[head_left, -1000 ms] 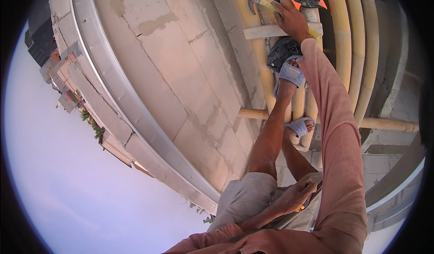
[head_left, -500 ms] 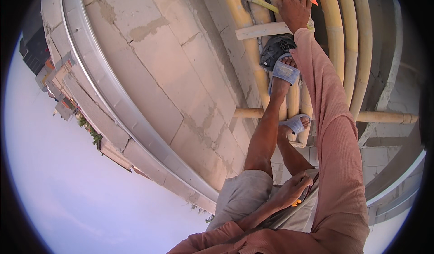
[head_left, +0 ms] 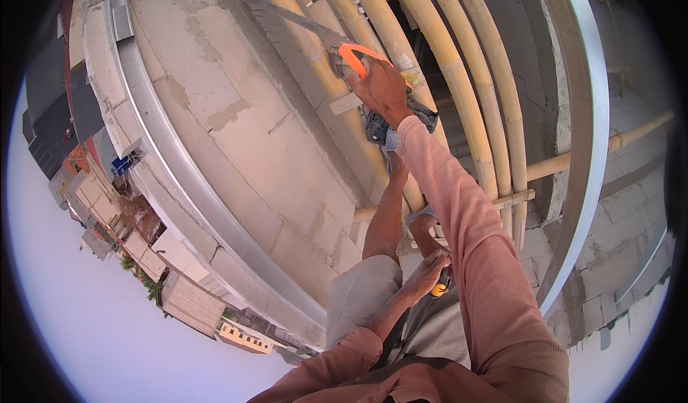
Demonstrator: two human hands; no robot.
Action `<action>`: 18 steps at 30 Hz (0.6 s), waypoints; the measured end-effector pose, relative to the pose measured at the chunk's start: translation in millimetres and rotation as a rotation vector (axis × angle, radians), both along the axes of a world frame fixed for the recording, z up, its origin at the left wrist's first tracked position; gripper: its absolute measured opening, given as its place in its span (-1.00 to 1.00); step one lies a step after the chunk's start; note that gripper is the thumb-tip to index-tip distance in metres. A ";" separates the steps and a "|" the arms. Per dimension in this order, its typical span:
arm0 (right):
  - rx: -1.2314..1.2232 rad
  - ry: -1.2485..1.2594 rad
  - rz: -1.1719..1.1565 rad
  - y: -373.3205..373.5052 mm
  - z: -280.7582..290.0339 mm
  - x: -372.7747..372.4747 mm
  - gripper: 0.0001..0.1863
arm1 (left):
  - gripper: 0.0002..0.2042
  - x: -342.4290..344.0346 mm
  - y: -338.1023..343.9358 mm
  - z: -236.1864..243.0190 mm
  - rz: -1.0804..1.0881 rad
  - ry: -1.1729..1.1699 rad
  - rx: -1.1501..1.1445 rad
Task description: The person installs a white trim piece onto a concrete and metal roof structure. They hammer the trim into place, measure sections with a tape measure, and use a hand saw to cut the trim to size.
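Bamboo poles (head_left: pixel 450 59) run beside a block wall (head_left: pixel 240 145); right hand (head_left: pixel 382 91) grips an orange-handled saw (head_left: pixel 327 34), left hand (head_left: pixel 428 274) a yellow-and-black tool (head_left: pixel 438 289).

2 hands (head_left: pixel 382 91), 1 saw (head_left: pixel 309 25), 1 yellow-and-black tool (head_left: pixel 440 286), 2 legs (head_left: pixel 385 220).

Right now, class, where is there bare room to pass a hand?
Probably the dark gap between the inner bamboo poles and the three outer poles. It is crowded where the right hand grips the orange-handled saw, with the dark bundle close by.
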State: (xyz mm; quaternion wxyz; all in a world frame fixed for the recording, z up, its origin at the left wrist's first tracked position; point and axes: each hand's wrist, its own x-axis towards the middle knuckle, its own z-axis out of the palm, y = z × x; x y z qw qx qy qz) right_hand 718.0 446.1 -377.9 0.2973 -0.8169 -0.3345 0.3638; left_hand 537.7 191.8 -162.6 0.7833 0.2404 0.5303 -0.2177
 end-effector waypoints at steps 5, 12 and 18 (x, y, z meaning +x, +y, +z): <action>0.082 0.276 -0.021 -78.8 147.0 -14.3 -0.61 | -0.75 -7.0 10.2 0.7 0.019 0.206 -0.109; 0.000 0.412 0.059 -211.4 305.2 -1.4 -0.53 | -0.75 -46.2 28.3 42.2 0.373 0.172 -0.247; 0.058 0.476 -0.104 -307.4 381.1 -49.6 -0.61 | -0.69 -62.5 74.1 103.9 0.254 0.254 -0.151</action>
